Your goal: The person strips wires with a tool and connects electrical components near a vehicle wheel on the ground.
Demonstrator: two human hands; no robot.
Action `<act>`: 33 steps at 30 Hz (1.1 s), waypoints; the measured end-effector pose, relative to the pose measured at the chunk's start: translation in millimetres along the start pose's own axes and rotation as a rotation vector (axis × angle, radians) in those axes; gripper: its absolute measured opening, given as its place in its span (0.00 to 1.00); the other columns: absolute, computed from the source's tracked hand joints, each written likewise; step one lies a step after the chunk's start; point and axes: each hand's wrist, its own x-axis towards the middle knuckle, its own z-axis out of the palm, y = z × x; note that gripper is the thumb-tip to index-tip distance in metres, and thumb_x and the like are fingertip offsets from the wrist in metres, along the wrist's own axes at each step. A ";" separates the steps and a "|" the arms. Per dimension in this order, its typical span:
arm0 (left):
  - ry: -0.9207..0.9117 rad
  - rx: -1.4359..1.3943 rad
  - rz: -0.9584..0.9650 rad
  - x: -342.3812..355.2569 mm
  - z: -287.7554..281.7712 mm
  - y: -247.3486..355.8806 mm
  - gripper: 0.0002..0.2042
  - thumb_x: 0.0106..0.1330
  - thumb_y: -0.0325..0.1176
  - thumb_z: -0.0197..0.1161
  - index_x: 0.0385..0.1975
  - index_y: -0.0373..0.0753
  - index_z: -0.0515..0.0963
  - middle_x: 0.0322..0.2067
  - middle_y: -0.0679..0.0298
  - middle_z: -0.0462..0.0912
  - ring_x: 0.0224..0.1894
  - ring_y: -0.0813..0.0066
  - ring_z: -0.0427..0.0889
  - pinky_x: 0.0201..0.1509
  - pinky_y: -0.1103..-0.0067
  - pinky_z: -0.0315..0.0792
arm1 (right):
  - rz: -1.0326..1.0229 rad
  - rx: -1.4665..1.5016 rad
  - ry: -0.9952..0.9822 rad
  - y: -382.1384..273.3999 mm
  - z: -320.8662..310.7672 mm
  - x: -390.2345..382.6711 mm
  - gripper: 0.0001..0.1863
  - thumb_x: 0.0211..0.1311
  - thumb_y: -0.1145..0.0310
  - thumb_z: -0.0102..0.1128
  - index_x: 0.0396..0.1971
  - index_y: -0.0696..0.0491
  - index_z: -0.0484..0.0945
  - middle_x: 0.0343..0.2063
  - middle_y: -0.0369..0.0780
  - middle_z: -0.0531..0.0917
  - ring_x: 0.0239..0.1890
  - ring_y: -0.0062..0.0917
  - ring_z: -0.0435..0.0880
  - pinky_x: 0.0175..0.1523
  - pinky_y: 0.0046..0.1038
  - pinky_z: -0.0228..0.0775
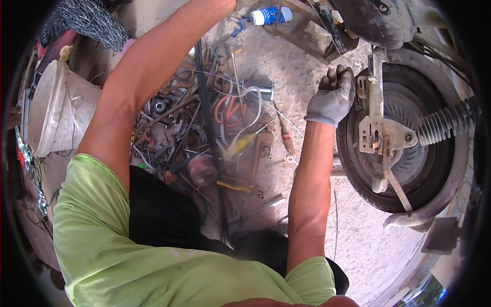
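Note:
My right hand (332, 97), in a grey glove with darkened fingertips, is raised close to the left side of a scooter-type wheel (353, 169). Its fingers are curled in; whatever they may hold is hidden. Beside it, a worn metal bracket arm (376, 92) runs down across the wheel to a slotted plate (381, 134). My bare left forearm (148, 61) reaches up to the top edge, where the hand passes out of the picture. Below and right of that wrist lies a blue and white bottle (271, 16).
Tools and metal parts (174, 110) lie heaped between my arms, with a red-handled screwdriver (286, 135) at the heap's right. A white bucket (48, 110) stands at left. A coil spring (447, 125) joins the wheel's right side. A metal frame (307, 30) stands above.

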 end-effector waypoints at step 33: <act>-0.149 0.245 -0.016 -24.1 36.5 -27.9 0.13 0.75 0.42 0.59 0.35 0.41 0.83 0.29 0.67 0.84 0.27 0.76 0.78 0.31 0.77 0.75 | 0.063 0.092 -0.162 -36.6 -93.4 -11.8 0.10 0.76 0.63 0.55 0.49 0.48 0.80 0.43 0.32 0.86 0.38 0.20 0.81 0.38 0.20 0.73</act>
